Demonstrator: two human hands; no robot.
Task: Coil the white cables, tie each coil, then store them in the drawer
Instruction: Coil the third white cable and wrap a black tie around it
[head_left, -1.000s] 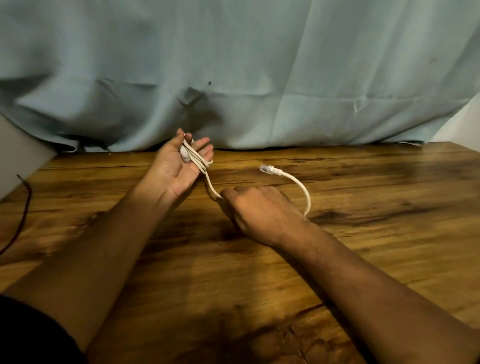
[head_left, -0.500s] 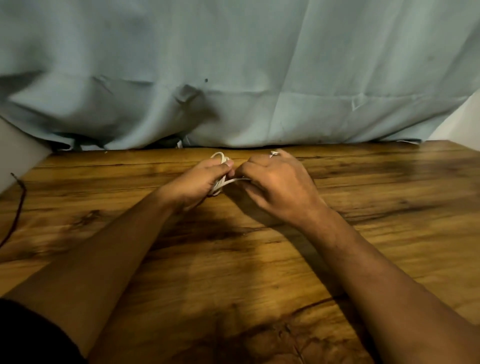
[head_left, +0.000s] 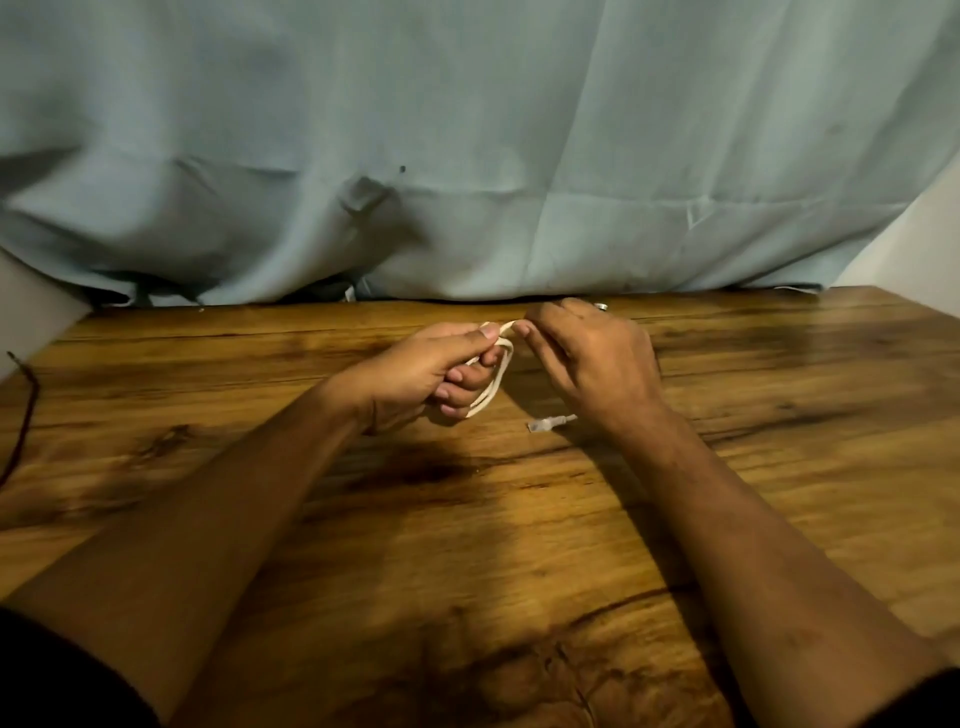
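A short white cable (head_left: 496, 382) is wound in small loops around the fingers of my left hand (head_left: 426, 371), which grips the coil above the wooden table (head_left: 467, 519). My right hand (head_left: 587, 358) pinches the cable's upper strand right beside the left thumb. The free end with its white connector (head_left: 545, 423) hangs out below my right wrist, close to the table top. No drawer is in view.
A pale blue curtain (head_left: 467, 156) hangs along the table's back edge. A thin dark cord (head_left: 23, 415) lies at the table's left edge. A white wall shows at the far right.
Both hands came together and shifted right. The left hand closed around the coil; the right hand carried the loose end over, and the connector now hangs below the right wrist.
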